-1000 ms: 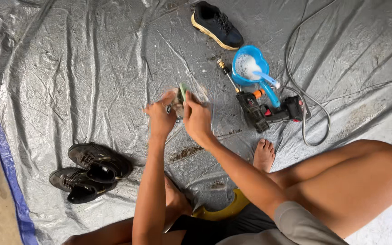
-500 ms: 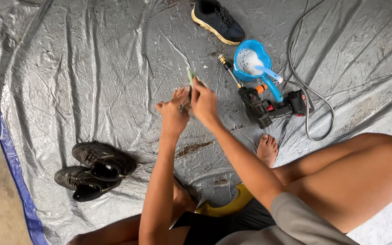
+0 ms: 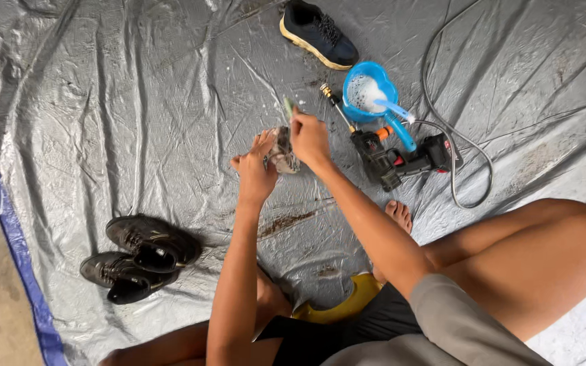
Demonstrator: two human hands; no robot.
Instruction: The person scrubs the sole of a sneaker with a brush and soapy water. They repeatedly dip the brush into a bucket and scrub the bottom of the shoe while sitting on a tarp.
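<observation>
Head view looks down on a crinkled grey plastic tarpaulin (image 3: 137, 102) with a blue edge along the left, where a person sits with bare legs drawn up. Both arms reach out to the middle of the scene. The left hand (image 3: 256, 169) cups a small, dirty, pale crumpled object (image 3: 283, 152), fingers curled around its near side, grasping it. The right hand (image 3: 308, 135) is clenched around a small green-handled brush (image 3: 288, 107), whose tip sticks out just beyond the fingers, and presses against the top of the crumpled object. What the object is exactly cannot be told.

Just right of the hands lies a black and red handheld spray gun (image 3: 401, 159) with a brass nozzle, a grey hose (image 3: 466, 135) looping off to the right. Touching it on the far side is a round blue plastic scoop (image 3: 371, 95) holding white foam. Farther off sits 1 dark sneaker with a tan sole (image 3: 320, 34). Near left, well apart from the hands, 2 black shoes (image 3: 140, 257) lie side by side. Brown dirt streaks mark the tarpaulin between the arms.
</observation>
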